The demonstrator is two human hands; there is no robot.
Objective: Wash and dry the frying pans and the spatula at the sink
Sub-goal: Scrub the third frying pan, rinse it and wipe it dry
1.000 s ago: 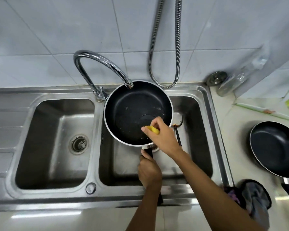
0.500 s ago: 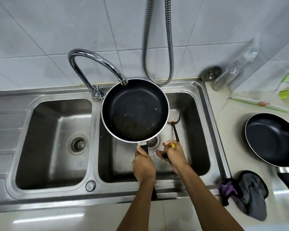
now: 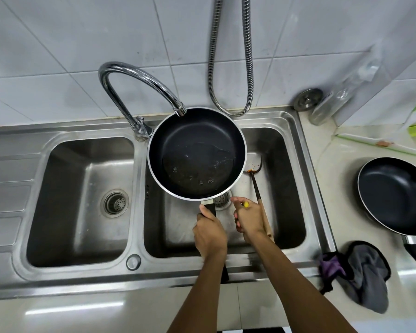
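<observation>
1. On the left hand [image 3: 209,234], the fingers curl tight round the black handle [image 3: 210,207] of the frying pan [image 3: 197,152]. On the right hand [image 3: 250,219], the fingers pinch a yellow sponge [image 3: 246,204].
2. The pan is held flat, its far rim right under the mouth of the tap [image 3: 139,85]. One careless lift could bang it on the tap or tip its water out.
3. Both arms reach forward, hands close together.
4. The dirty spatula [image 3: 256,179] lies below and right of the tap; another pan [image 3: 399,195] sits far right on the table [image 3: 334,188].
</observation>
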